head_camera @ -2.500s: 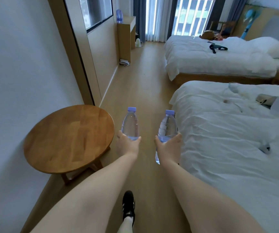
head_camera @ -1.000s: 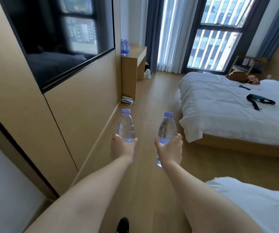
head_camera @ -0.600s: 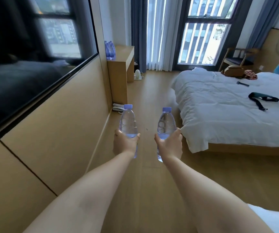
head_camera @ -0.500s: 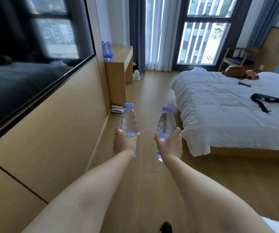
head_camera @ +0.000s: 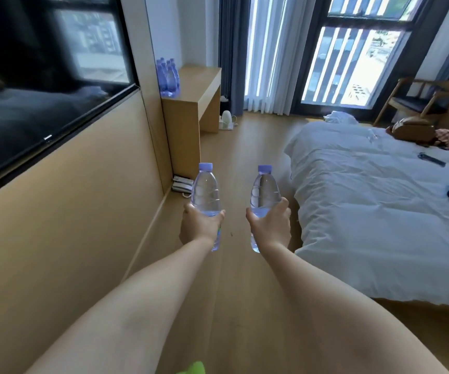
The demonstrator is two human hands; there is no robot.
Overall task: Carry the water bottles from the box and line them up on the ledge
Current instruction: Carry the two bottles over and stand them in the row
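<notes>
Mid-carry, by the look of it. The person stands in the aisle between the wood-panelled wall [head_camera: 64,238] and the near bed [head_camera: 380,211], both arms stretched forward. The left hand [head_camera: 199,225] is wrapped round the lower body of one water bottle [head_camera: 205,190]; the right hand [head_camera: 270,225] is wrapped the same way round a second bottle [head_camera: 264,188]. Both bottles are upright, capped, clear, held side by side with a gap between them, over the bare wooden floor [head_camera: 245,279]. Ahead on the left, the wooden ledge [head_camera: 199,85] juts from the wall near the curtains [head_camera: 261,49]. A cluster of bottles [head_camera: 168,78] already stands at its wall-side end, packed close; I cannot count them surely from here, nor tell how neat the line is. So part of the job looks done: some bottles delivered, two more on their way, well short of the ledge. Left to do, I judge: close the distance, set these two down beside the cluster, keep the row straight. The box is not in sight, so how many bottles remain in it cannot be told.
</notes>
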